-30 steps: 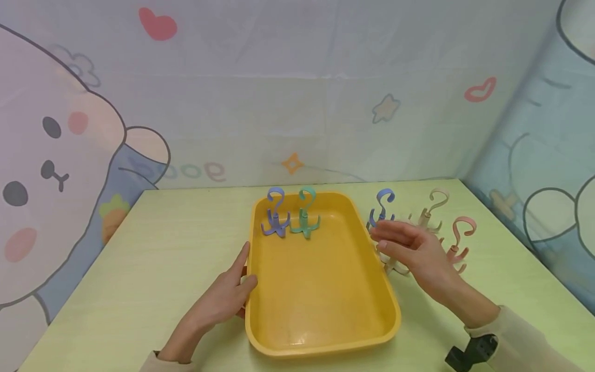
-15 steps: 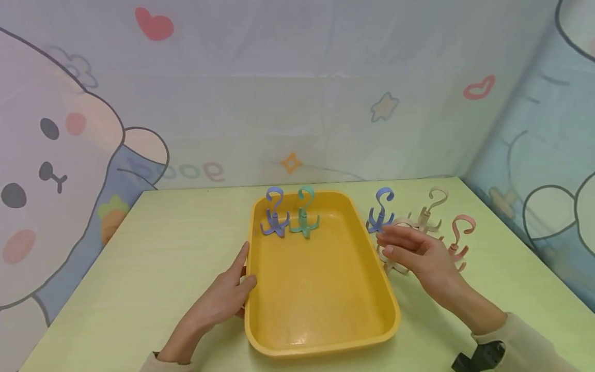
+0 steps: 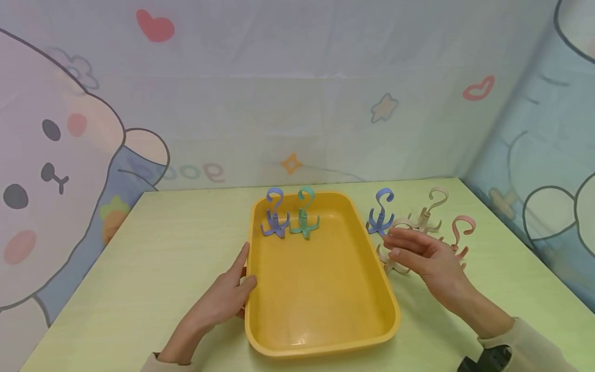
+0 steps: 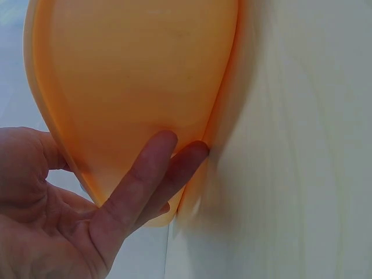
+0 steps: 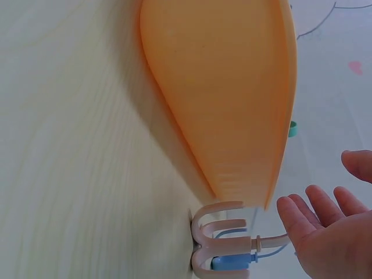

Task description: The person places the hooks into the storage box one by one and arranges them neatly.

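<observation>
A yellow tray [image 3: 321, 294] stands on the table, with a blue multi-prong hook [image 3: 276, 227] and a green one [image 3: 304, 225] upright at its far end. My left hand [image 3: 223, 298] holds the tray's left side, thumb over the rim and fingers against the outer wall [image 4: 139, 64]. Right of the tray, my right hand [image 3: 432, 263] hovers with relaxed fingers and nothing in them. Close by it stand a blue hook [image 3: 381, 222], a beige hook [image 3: 425, 219] and a pink hook [image 3: 457, 235]. Another beige hook [image 3: 394, 267] is partly hidden behind its fingers.
The pale table [image 3: 186, 232] reaches back to a printed cloth backdrop [image 3: 325, 103]. Another cloth [image 3: 548, 155] borders the right side. A dark device [image 3: 490, 359] is strapped at the right wrist.
My right hand has drifted a little to the right and toward me, uncovering more of the blue hook. The left hand and the tray stay where they were.
</observation>
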Available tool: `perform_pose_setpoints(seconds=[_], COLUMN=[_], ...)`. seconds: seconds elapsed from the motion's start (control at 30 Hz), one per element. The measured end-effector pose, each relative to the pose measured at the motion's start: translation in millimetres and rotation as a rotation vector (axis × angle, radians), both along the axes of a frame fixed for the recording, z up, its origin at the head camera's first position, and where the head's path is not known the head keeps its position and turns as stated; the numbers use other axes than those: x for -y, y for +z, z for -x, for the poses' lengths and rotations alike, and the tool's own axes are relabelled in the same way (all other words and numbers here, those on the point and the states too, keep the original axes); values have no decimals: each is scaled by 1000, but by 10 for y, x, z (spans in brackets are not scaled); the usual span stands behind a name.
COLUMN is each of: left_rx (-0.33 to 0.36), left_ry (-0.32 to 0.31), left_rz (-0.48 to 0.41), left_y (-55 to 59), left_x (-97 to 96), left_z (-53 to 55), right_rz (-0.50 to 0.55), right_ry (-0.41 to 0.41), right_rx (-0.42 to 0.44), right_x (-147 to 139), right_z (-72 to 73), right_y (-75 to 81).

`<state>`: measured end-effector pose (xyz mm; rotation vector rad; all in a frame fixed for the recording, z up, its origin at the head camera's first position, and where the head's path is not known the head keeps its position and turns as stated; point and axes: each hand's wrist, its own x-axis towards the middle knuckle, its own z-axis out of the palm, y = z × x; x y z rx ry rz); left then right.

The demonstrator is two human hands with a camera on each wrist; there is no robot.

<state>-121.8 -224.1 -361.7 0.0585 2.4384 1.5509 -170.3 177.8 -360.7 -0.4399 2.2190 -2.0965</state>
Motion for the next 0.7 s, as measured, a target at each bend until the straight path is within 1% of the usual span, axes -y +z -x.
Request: perform_pose_setpoints(seconds=[0.2,0.37,0.7], left_rx=[-1,-4,2], left_ry=[0,3,2], left_rz=[-3,-3,-13], left_y=[-8,-3,-4], left_x=[2,-3,-1], left_z=[0,3,-3], right_rz=[9,1,18], right_ry=[-4,-24,-31], right_rx=[-15,1,15], right_x=[-45,-99,-186], right_z=[-8,-14,-10], right_y=[-12,-12,-48])
